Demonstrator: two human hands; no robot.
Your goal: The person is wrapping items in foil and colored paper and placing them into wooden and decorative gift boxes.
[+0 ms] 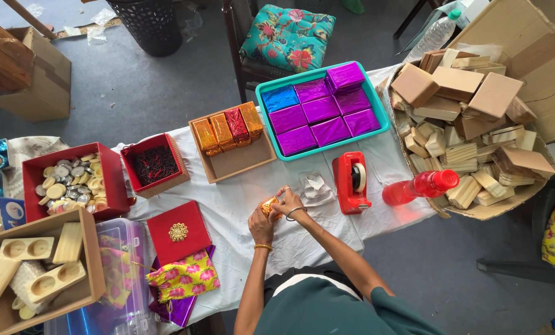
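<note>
1. Both hands meet at the middle of the white-clothed table [228, 214], closed around a small block wrapped in gold foil [269, 206].
2. The left hand [262, 224] cups the gold-wrapped block from its 7 o'clock side, fingers curled around it; a gold bangle sits on that wrist.
3. The right hand [290, 203] presses on the block from its 2 o'clock side, fingertips pinching the foil at the top edge; a thin bracelet circles that wrist.
4. At 3 o'clock from the hands stands a red tape dispenser [351, 182], just beside them, with a crumpled scrap of clear wrap [316, 187] between.
5. Further toward 3 o'clock lies a red plastic bottle [420, 187] on its side, touching a large basket of wooden blocks [470, 124].
6. At 12 o'clock sits a wooden tray [234, 155] holding four foil-wrapped blocks in gold and red along its far edge.
7. At 1 o'clock a teal tray [322, 110] is filled with purple foil blocks and one blue.
8. At 9 o'clock lies a red box lid with a gold ornament [178, 232]; below it, a floral pouch [181, 279].
9. At 10 o'clock stand a red box of dark trinkets [154, 164] and a red box of round metal pieces [72, 182].
</note>
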